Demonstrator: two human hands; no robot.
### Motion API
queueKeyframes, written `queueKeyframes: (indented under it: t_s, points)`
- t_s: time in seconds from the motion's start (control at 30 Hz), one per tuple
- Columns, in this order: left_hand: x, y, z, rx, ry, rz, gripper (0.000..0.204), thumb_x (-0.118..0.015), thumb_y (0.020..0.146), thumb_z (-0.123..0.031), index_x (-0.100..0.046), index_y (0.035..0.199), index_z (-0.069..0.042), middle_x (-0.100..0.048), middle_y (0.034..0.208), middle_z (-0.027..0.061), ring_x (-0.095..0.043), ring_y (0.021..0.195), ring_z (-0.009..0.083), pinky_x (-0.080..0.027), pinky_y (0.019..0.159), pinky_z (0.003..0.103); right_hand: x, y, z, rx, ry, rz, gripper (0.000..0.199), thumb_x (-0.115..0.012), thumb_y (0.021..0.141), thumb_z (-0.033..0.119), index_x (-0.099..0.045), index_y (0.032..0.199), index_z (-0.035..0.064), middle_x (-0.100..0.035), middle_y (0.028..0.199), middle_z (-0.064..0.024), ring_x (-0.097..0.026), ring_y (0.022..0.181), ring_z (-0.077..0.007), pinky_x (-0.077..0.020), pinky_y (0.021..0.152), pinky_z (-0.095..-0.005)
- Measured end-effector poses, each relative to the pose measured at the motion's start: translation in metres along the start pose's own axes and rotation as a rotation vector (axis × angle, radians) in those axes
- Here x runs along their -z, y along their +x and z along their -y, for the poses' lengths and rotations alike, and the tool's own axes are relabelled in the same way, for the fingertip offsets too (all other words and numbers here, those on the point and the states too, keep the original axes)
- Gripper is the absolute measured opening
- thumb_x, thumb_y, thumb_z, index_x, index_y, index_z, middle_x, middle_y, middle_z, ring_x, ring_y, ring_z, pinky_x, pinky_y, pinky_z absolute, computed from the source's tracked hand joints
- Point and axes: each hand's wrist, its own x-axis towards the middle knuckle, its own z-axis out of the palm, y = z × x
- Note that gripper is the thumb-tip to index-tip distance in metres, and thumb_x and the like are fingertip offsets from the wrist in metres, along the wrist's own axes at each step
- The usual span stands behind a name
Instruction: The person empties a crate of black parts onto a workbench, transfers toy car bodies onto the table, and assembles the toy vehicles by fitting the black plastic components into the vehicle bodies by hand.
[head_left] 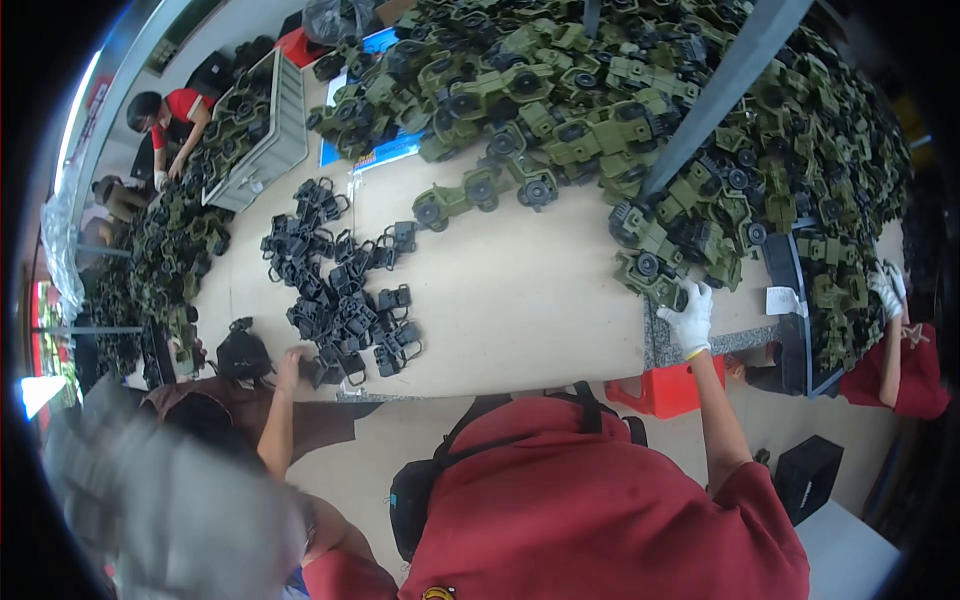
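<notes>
My right hand, in a white glove, reaches out to the near edge of a big heap of green toy vehicles on the beige table. Its fingers close on one green toy vehicle at the foot of the heap. My left hand is a blurred grey gloved shape close to the camera at the lower left. Whether it holds anything cannot be told. My red shirt and a black strapped bag fill the lower middle.
A heap of black plastic parts lies at the table's left, and a co-worker's bare hand touches it. A grey crate stands at the far left beside another worker. A gloved hand works at the right. A red stool sits under the table.
</notes>
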Motion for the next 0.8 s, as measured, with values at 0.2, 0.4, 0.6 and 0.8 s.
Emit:
queueKeyframes:
  t_s: [0.2,0.4,0.6,0.8]
  points:
    - [-0.110,0.049,-0.009,0.364,-0.269,0.482,0.027,-0.073,0.085,-0.012,-0.068,0.109,-0.001,-0.064,0.119,0.0147,-0.062,0.101,0.0189,-0.049,0.087,0.030,0.037,-0.032,0.043,0.040,0.129,-0.008,0.065,-0.089,0.054,0.012,-0.059,0.112,0.0074,-0.048,0.121,-0.0183,-0.047,0.113,-0.0397,-0.0431,0.097,-0.0458]
    - [-0.154,0.010,0.084,0.325,-0.202,0.847,0.060,-0.075,0.084,-0.040,-0.060,0.127,0.000,-0.062,0.124,0.0214,-0.062,0.110,0.0328,-0.050,0.091,0.037,0.067,0.006,0.220,0.824,0.179,0.347,0.071,-0.089,0.049,0.018,-0.063,0.115,0.0132,-0.054,0.120,-0.0149,-0.052,0.109,-0.0374,-0.0447,0.094,-0.0455]
    - [-0.133,0.036,0.104,0.713,-0.612,1.326,0.068,-0.085,0.076,-0.027,-0.055,0.130,0.002,-0.065,0.118,0.0105,-0.061,0.104,0.0164,-0.048,0.095,0.032,0.021,0.007,0.415,1.408,0.127,0.668,0.047,-0.078,0.064,0.023,-0.065,0.109,0.0181,-0.053,0.114,-0.0105,-0.051,0.102,-0.0333,-0.0483,0.083,-0.0453]
    - [-0.048,-0.014,0.146,1.143,-0.951,0.650,0.060,-0.073,0.076,-0.012,-0.052,0.131,0.000,-0.064,0.115,0.0098,-0.062,0.105,0.0206,-0.050,0.096,0.034,-0.037,0.009,0.473,1.111,0.949,0.721,0.050,-0.071,0.076,0.018,-0.060,0.123,0.0083,-0.056,0.126,-0.0131,-0.055,0.115,-0.0319,-0.0454,0.099,-0.0393]
